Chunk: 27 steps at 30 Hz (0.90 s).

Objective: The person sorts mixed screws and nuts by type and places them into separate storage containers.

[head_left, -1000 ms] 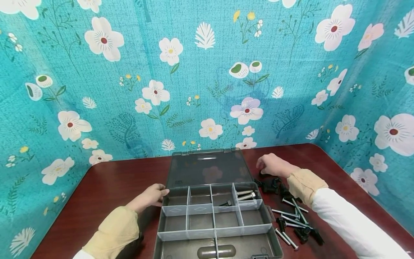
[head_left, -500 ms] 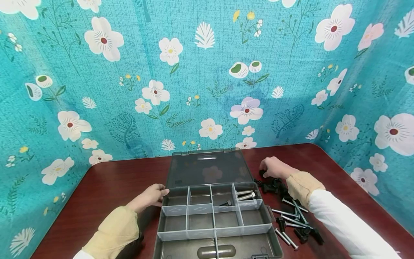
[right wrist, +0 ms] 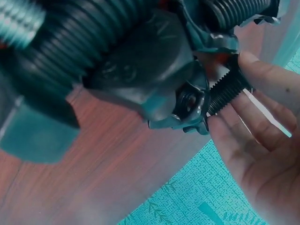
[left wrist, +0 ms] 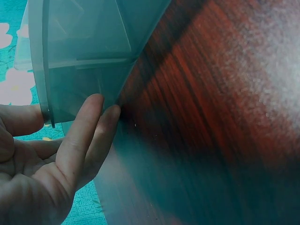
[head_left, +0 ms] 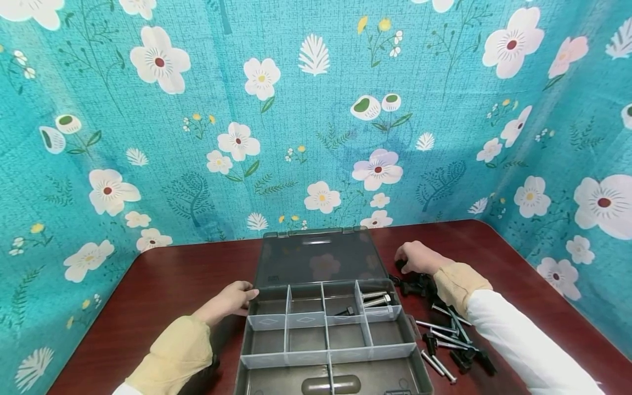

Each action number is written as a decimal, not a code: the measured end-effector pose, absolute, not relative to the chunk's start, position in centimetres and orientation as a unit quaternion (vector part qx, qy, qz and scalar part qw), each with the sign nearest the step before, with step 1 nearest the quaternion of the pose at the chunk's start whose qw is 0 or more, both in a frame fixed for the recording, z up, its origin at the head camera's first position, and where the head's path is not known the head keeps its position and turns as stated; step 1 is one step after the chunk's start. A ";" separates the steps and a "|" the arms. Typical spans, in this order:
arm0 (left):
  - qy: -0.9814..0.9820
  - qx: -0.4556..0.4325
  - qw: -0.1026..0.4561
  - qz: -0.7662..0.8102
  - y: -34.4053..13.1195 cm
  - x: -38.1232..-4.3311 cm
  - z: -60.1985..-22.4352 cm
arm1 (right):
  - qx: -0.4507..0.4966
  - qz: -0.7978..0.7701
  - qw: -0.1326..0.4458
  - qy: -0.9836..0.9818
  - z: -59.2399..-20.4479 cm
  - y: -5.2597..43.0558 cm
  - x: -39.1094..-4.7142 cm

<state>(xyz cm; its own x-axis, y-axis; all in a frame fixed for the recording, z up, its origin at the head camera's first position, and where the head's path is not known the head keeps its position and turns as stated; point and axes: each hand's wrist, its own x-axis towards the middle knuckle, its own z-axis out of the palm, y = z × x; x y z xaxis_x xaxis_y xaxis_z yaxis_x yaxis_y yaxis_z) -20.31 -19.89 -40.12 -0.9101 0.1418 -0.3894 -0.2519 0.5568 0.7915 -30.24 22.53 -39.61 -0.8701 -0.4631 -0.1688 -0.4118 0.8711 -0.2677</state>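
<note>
A grey clear organizer box [head_left: 266, 341] stands with its lid [head_left: 296, 260] folded back. At its far left corner, my left hand [head_left: 228, 302] rests its thumb on the rim, while straight fingers [left wrist: 79, 136] touch the outer wall. My right hand [head_left: 419, 258], beyond the box's far right corner, pinches a black threaded bolt [right wrist: 224, 96] between thumb and fingers. Other black bolts and fittings [head_left: 415, 286] lie close beside that hand. Silver bolts [head_left: 377, 300] fill part of the far right compartment, and one black bolt [head_left: 346, 311] lies in the compartment left of it.
Right of the box, loose silver bolts [head_left: 451, 339] and black pieces [head_left: 464, 359] are scattered on the dark red table [head_left: 187, 269]. A blue floral cloth [head_left: 316, 137] hangs behind the table and along its right side. White dividers [head_left: 306, 357] split the box.
My right hand has drawn slightly right and toward me, and a black piece now shows plainly at its fingertips. My left hand and the box have stayed put.
</note>
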 end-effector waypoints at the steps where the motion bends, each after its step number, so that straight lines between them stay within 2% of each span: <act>1: 0.857 -0.034 0.209 0.470 -19.9 -20.3 -40.1 | -0.226 -0.112 0.114 0.961 -39.6 22.5 -30.2; 14: 0.855 -0.029 0.211 0.473 -19.9 -20.4 -40.1 | -0.238 -0.091 0.100 0.962 -39.8 22.5 -30.4; 27: 0.860 -0.037 0.209 0.463 -19.8 -20.4 -40.0 | -0.269 -0.148 0.091 0.947 -38.5 23.9 -29.8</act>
<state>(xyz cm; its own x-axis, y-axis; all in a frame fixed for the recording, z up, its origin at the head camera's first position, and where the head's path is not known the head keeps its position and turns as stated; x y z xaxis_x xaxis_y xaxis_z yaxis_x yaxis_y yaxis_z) -20.41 -19.84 -40.01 -0.9094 0.1297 -0.3951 -0.2584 0.5683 0.7812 -29.76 23.93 -38.53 -0.8389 -0.5365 -0.0921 -0.4831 0.8117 -0.3284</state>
